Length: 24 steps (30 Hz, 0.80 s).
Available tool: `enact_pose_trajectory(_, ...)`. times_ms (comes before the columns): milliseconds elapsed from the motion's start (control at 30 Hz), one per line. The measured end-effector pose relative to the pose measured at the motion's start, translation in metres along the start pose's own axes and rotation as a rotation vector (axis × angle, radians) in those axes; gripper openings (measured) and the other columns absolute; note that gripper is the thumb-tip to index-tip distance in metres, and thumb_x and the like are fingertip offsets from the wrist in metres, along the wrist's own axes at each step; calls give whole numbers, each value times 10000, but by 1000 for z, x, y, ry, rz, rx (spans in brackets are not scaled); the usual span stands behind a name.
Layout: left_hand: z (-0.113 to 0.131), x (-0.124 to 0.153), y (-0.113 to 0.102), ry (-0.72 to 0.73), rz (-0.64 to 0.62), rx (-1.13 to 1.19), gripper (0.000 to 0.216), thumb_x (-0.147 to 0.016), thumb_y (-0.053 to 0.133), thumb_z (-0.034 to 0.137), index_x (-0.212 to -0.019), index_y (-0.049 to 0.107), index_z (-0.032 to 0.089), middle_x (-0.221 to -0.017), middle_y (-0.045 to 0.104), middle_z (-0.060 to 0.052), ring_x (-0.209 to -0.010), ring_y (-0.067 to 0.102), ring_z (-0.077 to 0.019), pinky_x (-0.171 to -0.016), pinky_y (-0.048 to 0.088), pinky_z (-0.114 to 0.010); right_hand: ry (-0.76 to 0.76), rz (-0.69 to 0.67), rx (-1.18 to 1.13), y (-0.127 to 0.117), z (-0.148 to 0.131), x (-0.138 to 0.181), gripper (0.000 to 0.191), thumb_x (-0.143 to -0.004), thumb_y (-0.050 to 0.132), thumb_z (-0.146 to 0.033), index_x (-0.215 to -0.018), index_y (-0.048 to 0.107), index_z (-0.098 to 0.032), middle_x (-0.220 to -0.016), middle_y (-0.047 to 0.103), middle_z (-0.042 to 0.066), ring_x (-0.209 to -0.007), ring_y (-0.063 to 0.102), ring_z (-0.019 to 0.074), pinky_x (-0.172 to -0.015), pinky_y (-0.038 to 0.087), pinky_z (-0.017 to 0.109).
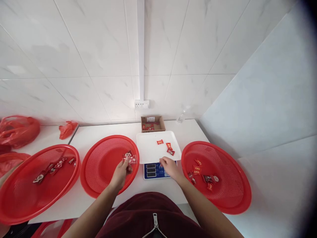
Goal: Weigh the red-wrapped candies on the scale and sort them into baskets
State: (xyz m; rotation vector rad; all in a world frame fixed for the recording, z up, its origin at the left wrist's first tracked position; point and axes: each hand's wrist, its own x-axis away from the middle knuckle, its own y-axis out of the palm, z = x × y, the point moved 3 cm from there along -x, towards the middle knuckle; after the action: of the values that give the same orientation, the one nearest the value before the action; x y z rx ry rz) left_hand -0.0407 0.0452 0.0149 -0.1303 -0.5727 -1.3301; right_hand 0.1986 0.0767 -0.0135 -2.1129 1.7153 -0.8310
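My left hand [120,173] is closed on red candy packets [130,159], one with white dots, above the middle red basket [86,172]. My right hand [168,166] is at the front edge of the white tray [148,145] of a weighing scale. Its fingers are curled together, and I cannot make out anything in them. Several small red candies [160,142] lie on the tray. Below it, the scale's blue panel [154,171] shows dark displays, partly hidden by the tray and my right hand.
To the right, a red basket [237,191] holds several wrapped candies. Another basket [74,155] with packets is on the left. Behind the scale are a cardboard box [162,124] with candies and a clear bottle [181,117]. Red plastic bags [22,130] lie at far left.
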Motion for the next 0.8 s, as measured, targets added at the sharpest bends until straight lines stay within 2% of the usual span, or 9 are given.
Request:
enact_pose_trajectory(67,2,-4,-16,-96,113,120,327,-751,637,463,-687,490,179,-544,491,47,-517,490,-89,-573,428,-228,-43,185,242,-19,16,-10,237,-884,400,-277,-842,615,-186,-892,641,72,-878,552,204,-776,397,309)
enact_pose_trajectory(100,1,-5,-23,-143,165,152,273,-793,608,416,-719,510,172,-570,524,31,-538,526,-95,-593,449,-231,-72,236,343,-26,22,-14,218,-880,415,-258,-906,619,-186,-972,633,86,-943,532,216,-816,382,316)
enact_pose_trajectory(200,-4,-2,-31,-237,229,154,175,-876,507,324,-837,549,159,-676,612,-25,-600,601,-116,-626,488,-245,-51,255,535,-39,37,-24,248,-884,437,-250,-1058,598,-179,-1094,601,121,-1012,505,243,-846,357,325)
enact_pose_trajectory(300,-10,3,-23,-291,154,101,170,-885,486,307,-928,558,159,-730,636,-39,-602,612,-116,-615,487,-242,40,213,638,-39,45,-31,289,-889,441,-269,-1123,569,-159,-1069,605,148,-986,522,267,-785,363,328)
enact_pose_trajectory(433,-16,8,-3,-316,-15,43,160,-825,572,318,-891,562,172,-703,618,-8,-579,592,-99,-611,458,-225,37,174,684,-33,45,-38,265,-870,441,-180,-1103,564,-152,-1025,616,153,-968,537,272,-756,359,325)
enact_pose_trajectory(567,-15,9,12,-280,-187,-69,311,-703,686,427,-824,555,173,-732,609,2,-603,576,-91,-625,429,-224,32,107,515,-20,32,-38,251,-851,404,-102,-1008,592,-159,-1016,627,121,-916,577,230,-738,382,304)
enact_pose_trajectory(633,-14,10,18,-266,-251,-128,377,-676,686,491,-833,551,176,-757,604,2,-614,566,-89,-623,420,-228,-62,53,341,-8,14,-29,233,-842,415,-102,-947,608,-179,-998,641,74,-903,587,194,-753,400,282)
enact_pose_trajectory(700,-13,11,24,-252,-288,-186,426,-687,645,555,-876,541,187,-773,600,4,-625,564,-96,-621,420,-239,-228,-1,218,8,-12,-16,216,-826,444,-96,-898,623,-193,-952,652,40,-901,586,167,-781,405,263)
enact_pose_trajectory(800,-14,13,31,-245,-365,-257,448,-730,567,605,-908,523,196,-720,589,14,-597,555,-106,-601,416,-252,-420,-84,202,31,-46,8,206,-819,463,-101,-879,636,-197,-874,647,39,-831,580,154,-744,406,254)
